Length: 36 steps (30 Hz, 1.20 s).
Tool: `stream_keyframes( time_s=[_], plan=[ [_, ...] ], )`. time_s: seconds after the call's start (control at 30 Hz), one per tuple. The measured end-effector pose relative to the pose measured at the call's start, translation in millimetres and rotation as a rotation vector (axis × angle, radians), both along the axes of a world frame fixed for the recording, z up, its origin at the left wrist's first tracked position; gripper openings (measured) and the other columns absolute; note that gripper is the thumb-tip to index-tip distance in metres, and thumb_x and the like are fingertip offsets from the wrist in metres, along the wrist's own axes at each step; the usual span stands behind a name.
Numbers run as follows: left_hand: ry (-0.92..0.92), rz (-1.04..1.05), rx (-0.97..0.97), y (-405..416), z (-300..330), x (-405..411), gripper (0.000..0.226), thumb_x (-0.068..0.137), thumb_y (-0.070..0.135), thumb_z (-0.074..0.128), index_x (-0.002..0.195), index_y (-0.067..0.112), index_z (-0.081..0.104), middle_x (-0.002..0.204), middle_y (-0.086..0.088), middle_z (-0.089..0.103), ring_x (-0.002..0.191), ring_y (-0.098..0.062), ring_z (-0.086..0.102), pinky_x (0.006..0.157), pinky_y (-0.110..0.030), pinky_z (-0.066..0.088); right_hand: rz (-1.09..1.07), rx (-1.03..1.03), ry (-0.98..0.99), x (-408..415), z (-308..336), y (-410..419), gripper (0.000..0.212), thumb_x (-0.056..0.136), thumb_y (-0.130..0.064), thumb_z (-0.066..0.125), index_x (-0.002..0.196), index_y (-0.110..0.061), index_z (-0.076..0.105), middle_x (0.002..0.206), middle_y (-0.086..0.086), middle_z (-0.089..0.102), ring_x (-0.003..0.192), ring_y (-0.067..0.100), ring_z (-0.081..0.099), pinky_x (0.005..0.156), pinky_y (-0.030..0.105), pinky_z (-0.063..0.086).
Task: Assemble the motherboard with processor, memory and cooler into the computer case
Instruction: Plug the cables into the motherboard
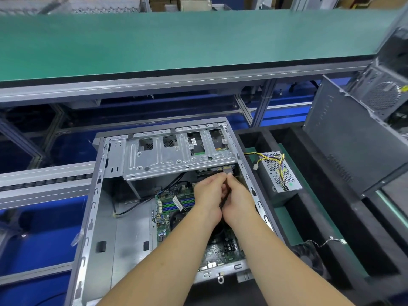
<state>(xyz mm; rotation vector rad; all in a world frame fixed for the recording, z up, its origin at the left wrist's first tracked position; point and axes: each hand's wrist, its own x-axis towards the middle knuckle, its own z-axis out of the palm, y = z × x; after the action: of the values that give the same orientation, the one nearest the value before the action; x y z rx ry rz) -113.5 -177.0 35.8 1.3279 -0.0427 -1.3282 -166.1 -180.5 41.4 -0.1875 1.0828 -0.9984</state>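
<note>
Now we have both hands inside the open computer case (97, 195), which lies on its side on the surface, near the front edge. The motherboard (174, 206) already sits in the case floor, with its memory slots showing beside our wrists and the cooler mostly hidden under our forearms. Our left hand (208, 195) and right hand (237, 199) meet just below the drive cage (176, 153), fingers curled and pinching a dark cable (224, 200) whose connector (227, 171) points up at a port under the cage's right end.

We judge the step in hand to be plugging this cable in. To do it well, we should line the connector square to the port before pushing, let one hand steady the cable while the other presses, and push straight, not at an angle. The cable should then lie clear of the cooler.

A power supply (279, 173) with loose wires waits outside the case, toward the right edge.
</note>
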Motion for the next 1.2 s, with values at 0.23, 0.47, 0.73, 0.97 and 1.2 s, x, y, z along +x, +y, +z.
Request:
stream_keyframes(
  time_s=[0.23, 0.47, 0.73, 0.97, 1.2],
  plan=[
    [0.000, -0.012, 0.025, -1.0, 2.1, 6.9, 0.028, 0.088, 0.029, 0.075, 0.073, 0.008, 0.064, 0.057, -0.001, 0.057, 0.048, -0.012, 0.049, 0.046, -0.021, 0.040, 0.011, -0.008, -0.075, -0.4, -3.1, -3.7, 0.024, 0.104, -0.024, 0.054, 0.094, -0.006, 0.066, 0.071, 0.004, 0.061, 0.062, 0.013, 0.054, 0.063, 0.023, 0.042],
    [0.076, -0.012, -0.012, 3.8, 3.4, 15.5, 0.027, 0.091, 0.023, 0.072, 0.100, -0.002, 0.068, 0.074, -0.008, 0.071, 0.050, -0.009, 0.058, 0.048, -0.021, 0.047, -0.022, -0.014, -0.039, -0.5, -4.2, -5.3, 0.016, 0.103, -0.015, 0.056, 0.090, -0.007, 0.062, 0.067, 0.000, 0.059, 0.050, 0.006, 0.051, 0.045, 0.017, 0.042],
    [0.087, 0.050, -0.040, 1.6, 4.6, 14.0, 0.016, 0.090, 0.014, 0.073, 0.086, 0.001, 0.065, 0.073, -0.012, 0.073, 0.054, -0.011, 0.065, 0.051, -0.021, 0.052, -0.037, -0.039, -0.130, -0.6, -3.8, -5.1, 0.008, 0.103, -0.014, 0.056, 0.098, -0.008, 0.060, 0.079, 0.003, 0.061, 0.061, 0.009, 0.054, 0.049, 0.018, 0.045],
    [0.035, 0.057, -0.030, 1.6, 2.2, 12.7, 0.017, 0.090, 0.017, 0.072, 0.080, 0.005, 0.067, 0.069, -0.006, 0.071, 0.051, -0.008, 0.063, 0.053, -0.021, 0.052, -0.039, -0.020, -0.137, 0.1, -4.0, -5.1, 0.006, 0.102, -0.011, 0.056, 0.103, -0.007, 0.061, 0.081, 0.005, 0.065, 0.067, 0.011, 0.061, 0.063, 0.022, 0.054],
    [0.026, 0.058, -0.029, 2.9, 2.0, 14.1, 0.018, 0.090, 0.018, 0.071, 0.080, 0.005, 0.065, 0.066, -0.003, 0.069, 0.050, -0.006, 0.061, 0.053, -0.021, 0.052, -0.056, -0.013, -0.140, 1.3, -4.4, -4.5, 0.021, 0.102, -0.009, 0.057, 0.120, 0.000, 0.059, 0.090, 0.011, 0.066, 0.080, 0.017, 0.065, 0.076, 0.027, 0.055]
  ],
)
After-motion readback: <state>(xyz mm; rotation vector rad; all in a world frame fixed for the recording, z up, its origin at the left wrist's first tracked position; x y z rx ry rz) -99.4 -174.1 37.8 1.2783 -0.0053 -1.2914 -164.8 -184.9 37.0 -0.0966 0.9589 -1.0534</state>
